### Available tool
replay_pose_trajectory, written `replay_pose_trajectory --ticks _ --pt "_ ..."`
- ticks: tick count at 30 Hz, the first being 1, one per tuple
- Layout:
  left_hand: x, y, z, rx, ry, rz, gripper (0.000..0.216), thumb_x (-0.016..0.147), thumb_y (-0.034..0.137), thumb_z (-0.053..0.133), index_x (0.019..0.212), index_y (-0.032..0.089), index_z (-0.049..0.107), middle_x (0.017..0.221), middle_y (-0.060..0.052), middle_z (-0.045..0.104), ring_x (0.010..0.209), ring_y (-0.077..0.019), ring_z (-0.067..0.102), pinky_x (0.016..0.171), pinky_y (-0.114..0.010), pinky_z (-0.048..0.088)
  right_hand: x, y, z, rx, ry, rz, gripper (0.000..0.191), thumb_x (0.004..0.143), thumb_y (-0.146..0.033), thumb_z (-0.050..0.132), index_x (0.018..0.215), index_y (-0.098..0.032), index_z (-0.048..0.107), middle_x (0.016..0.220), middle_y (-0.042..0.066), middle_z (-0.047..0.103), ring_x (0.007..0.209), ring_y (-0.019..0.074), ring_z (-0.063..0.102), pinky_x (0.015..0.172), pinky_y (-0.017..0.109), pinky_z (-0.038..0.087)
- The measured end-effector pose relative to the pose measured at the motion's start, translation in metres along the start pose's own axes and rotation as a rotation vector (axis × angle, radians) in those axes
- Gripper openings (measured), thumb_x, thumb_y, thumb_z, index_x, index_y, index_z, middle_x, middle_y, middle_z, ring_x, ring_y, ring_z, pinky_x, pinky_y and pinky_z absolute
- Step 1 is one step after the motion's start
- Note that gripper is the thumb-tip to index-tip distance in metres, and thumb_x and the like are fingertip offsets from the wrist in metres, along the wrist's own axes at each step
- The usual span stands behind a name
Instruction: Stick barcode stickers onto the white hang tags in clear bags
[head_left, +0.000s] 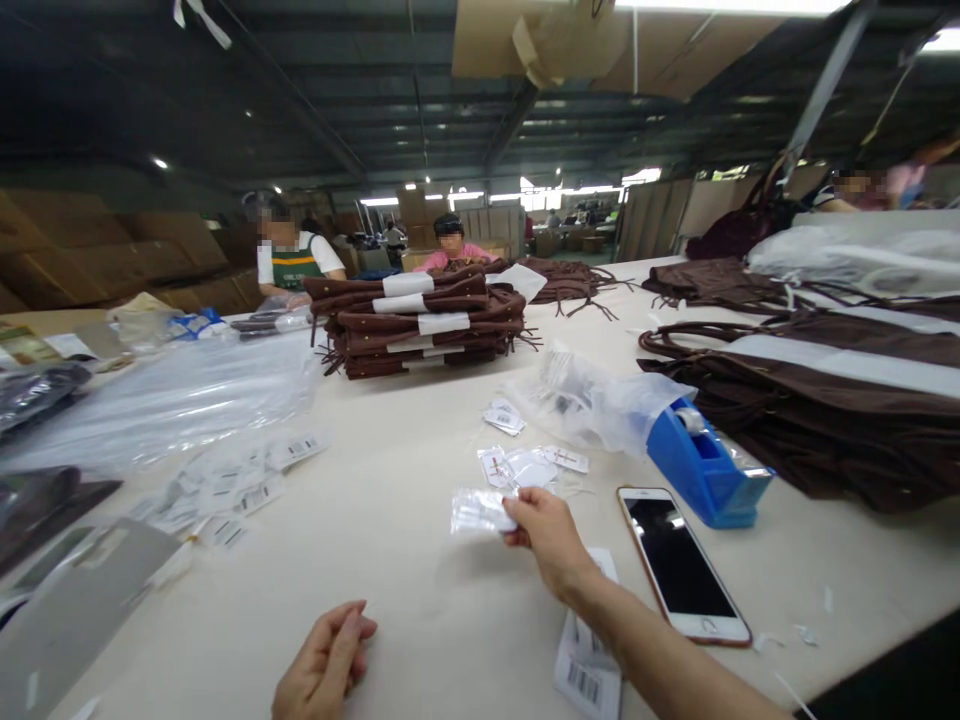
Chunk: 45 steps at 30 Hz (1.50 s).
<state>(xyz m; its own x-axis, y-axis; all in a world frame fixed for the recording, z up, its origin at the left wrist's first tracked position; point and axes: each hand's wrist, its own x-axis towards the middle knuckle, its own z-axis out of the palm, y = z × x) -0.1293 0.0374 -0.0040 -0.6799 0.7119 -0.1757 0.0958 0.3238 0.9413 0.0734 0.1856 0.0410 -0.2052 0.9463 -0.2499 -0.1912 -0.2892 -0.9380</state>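
Observation:
My right hand [546, 535] pinches the right end of a small shiny clear plastic packet [477, 511], held over the middle of the table. What is inside the packet is too blurred to make out. Just beyond it lie white paper tags [529, 466] with printed marks. Lower left, my left hand [324, 665] is closed, its fingers curled in and thumb against them, with nothing visible in it. Under my right forearm, partly covered, are white tags with barcodes [586, 680]. To the left, a spread of barcode labels [240, 485] lies on the table.
A phone [681, 560] and a blue tape dispenser [709, 465] sit at right, beside crumpled plastic [585, 395]. Brown bags are stacked at the centre back [420, 325] and right [825, 400]. Clear plastic sheets [180, 390] cover the left. Two people are across the table.

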Motion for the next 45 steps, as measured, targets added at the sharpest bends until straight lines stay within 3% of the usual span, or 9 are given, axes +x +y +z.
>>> replay_pose_trajectory --ticks 6,13,19,23,26,31,37,42,45 --pt "0.001 -0.015 0.005 0.262 -0.074 0.165 0.045 0.057 0.057 0.060 0.086 0.023 0.062 0.084 0.000 0.069 0.084 -0.0210 0.062 0.079 -0.028 0.048 0.070 -0.047 -0.029 -0.207 0.112 -0.096 0.032 0.077 -0.046 0.044 0.073 -0.015 0.050 0.070 0.005 0.057 0.059 0.0138 0.059 0.056 0.028 0.050" --pt "0.000 -0.017 0.012 0.347 -0.040 0.215 0.041 0.058 0.057 0.057 0.083 0.025 0.062 0.081 0.000 0.067 0.078 -0.0222 0.061 0.076 -0.031 0.049 0.006 -0.021 -0.094 -0.748 0.040 -0.299 0.018 0.071 -0.031 0.056 0.082 -0.018 0.061 0.077 0.003 0.062 0.074 0.0183 0.058 0.070 0.031 0.045" --pt "-0.038 0.018 0.077 0.228 -0.352 0.468 0.015 0.067 0.035 0.062 0.077 0.024 0.065 0.074 -0.003 0.065 0.068 -0.0186 0.059 0.063 -0.024 0.046 -0.031 -0.001 -0.118 -1.077 0.060 -0.385 0.025 0.080 -0.020 0.043 0.099 -0.014 0.057 0.098 0.009 0.061 0.087 0.0195 0.057 0.080 0.034 0.044" --pt "-0.061 0.029 0.124 0.262 -0.522 0.671 0.013 0.076 0.026 0.053 0.085 0.023 0.061 0.080 -0.005 0.063 0.076 -0.0190 0.058 0.068 -0.026 0.045 -0.005 -0.007 -0.115 -1.248 0.105 -0.459 0.025 0.081 -0.015 0.041 0.102 -0.014 0.056 0.102 0.009 0.059 0.097 0.0193 0.053 0.088 0.031 0.040" --pt "-0.064 0.022 0.142 0.307 -0.472 0.749 0.014 0.080 0.024 0.048 0.088 0.022 0.059 0.082 -0.006 0.061 0.079 -0.0196 0.056 0.071 -0.029 0.043 0.027 -0.014 -0.108 -1.373 0.146 -0.469 0.026 0.082 -0.011 0.039 0.102 -0.013 0.055 0.103 0.012 0.059 0.101 0.0205 0.051 0.089 0.031 0.038" --pt "-0.060 0.009 0.145 0.218 -0.459 0.723 0.014 0.082 0.022 0.044 0.087 0.022 0.057 0.080 -0.005 0.058 0.078 -0.0176 0.054 0.070 -0.028 0.042 0.070 -0.010 -0.101 -1.525 0.165 -0.426 0.019 0.084 -0.011 0.042 0.099 -0.010 0.054 0.098 0.010 0.059 0.096 0.0207 0.054 0.085 0.039 0.040" --pt "-0.057 0.014 0.140 0.241 -0.510 0.696 0.016 0.082 0.022 0.043 0.083 0.021 0.058 0.077 -0.005 0.059 0.076 -0.0171 0.055 0.068 -0.027 0.043 0.085 -0.010 -0.114 -1.516 0.114 -0.453 0.019 0.087 -0.020 0.045 0.099 -0.011 0.056 0.087 0.006 0.063 0.082 0.0173 0.060 0.078 0.037 0.045" --pt "-0.058 0.023 0.139 0.141 -0.532 0.594 0.017 0.081 0.027 0.045 0.079 0.021 0.061 0.075 -0.005 0.060 0.074 -0.0172 0.057 0.068 -0.027 0.044 0.053 -0.019 -0.117 -1.348 0.103 -0.625 0.030 0.088 -0.016 0.034 0.108 -0.011 0.056 0.102 0.014 0.063 0.099 0.0213 0.056 0.087 0.034 0.040" --pt "-0.055 0.028 0.133 -0.034 -0.491 0.357 0.017 0.077 0.032 0.052 0.081 0.020 0.063 0.079 -0.005 0.063 0.077 -0.0187 0.058 0.071 -0.028 0.044 0.013 -0.024 -0.103 -1.189 0.030 -0.695 0.028 0.089 -0.025 0.035 0.105 -0.018 0.057 0.105 0.007 0.063 0.097 0.0181 0.056 0.085 0.029 0.042"
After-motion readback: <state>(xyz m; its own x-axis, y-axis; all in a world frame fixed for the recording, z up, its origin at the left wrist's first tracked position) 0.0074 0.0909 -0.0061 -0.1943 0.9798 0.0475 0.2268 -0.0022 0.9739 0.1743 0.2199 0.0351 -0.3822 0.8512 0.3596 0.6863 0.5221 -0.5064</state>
